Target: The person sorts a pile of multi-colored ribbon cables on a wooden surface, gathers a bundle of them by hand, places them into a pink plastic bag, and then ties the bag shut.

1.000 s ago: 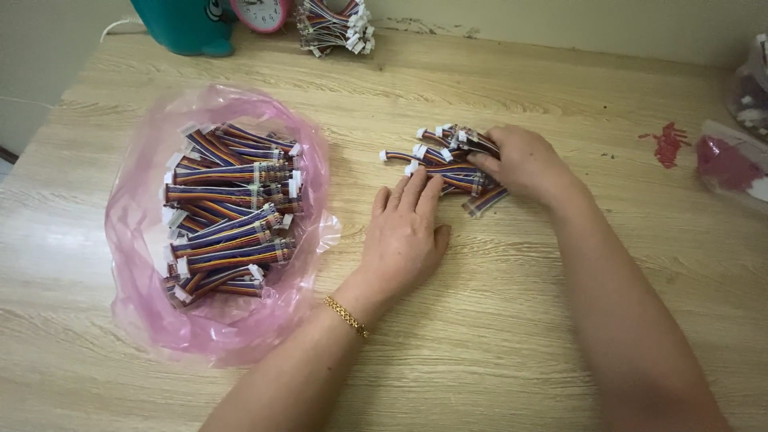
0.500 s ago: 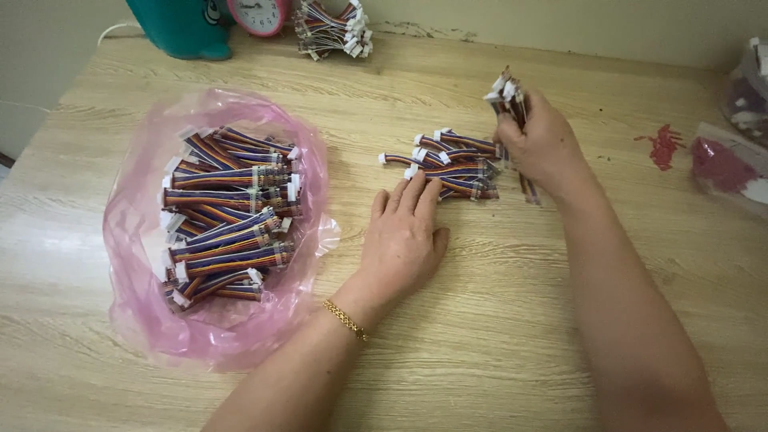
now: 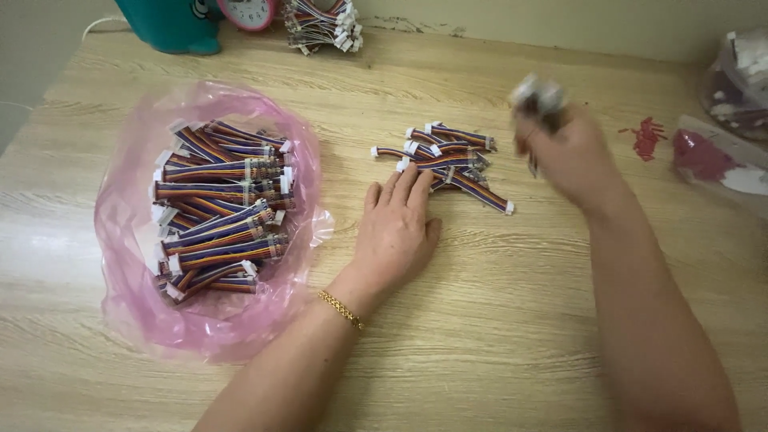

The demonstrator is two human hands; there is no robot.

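My right hand (image 3: 570,152) is raised above the wooden table (image 3: 496,320) at the right, closed around a small bunch of rainbow ribbon cables (image 3: 539,94) with white connectors; it is blurred by motion. My left hand (image 3: 398,228) lies flat on the table, fingers together, fingertips touching a loose pile of the same short cables (image 3: 450,156). To the left, a pink plastic bag (image 3: 128,304) lies spread open with several bundles of ribbon cables (image 3: 216,208) on it.
A teal container (image 3: 172,24), a pink alarm clock (image 3: 248,11) and another heap of cables (image 3: 320,22) stand at the far edge. Clear bags (image 3: 724,160) and small red scraps (image 3: 646,138) lie at the right.
My right hand gathered a bunch of cables from the loose pile, lifted it and moved it right and up. The left hand stayed flat on the table.
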